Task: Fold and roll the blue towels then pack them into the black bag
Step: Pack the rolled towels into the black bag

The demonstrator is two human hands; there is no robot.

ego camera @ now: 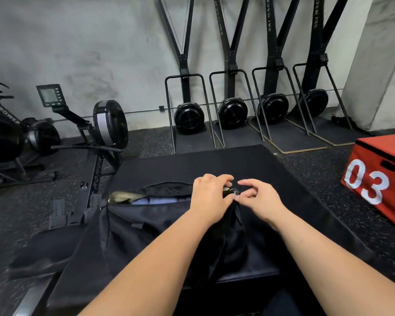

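Gym room, grey concrete wall (89,42), speckled rubber floor. A black bag (146,224) lies on a black padded bench (192,163), its top opening gaping on the left side. Blue towels (160,200) show inside through the gap; only a strip is visible, so their number and form cannot be judged. The left hand (209,197) grips the bag's right end, fingers curled over the fabric. The right hand (260,199) pinches the zipper pull (234,192), which is small and partly covered. The bag's near side merges with the dark bench. A red box (374,174) marked 03 is cut off at right. Ski machines (188,117) stand along the wall, and a rowing machine (107,124) at left.
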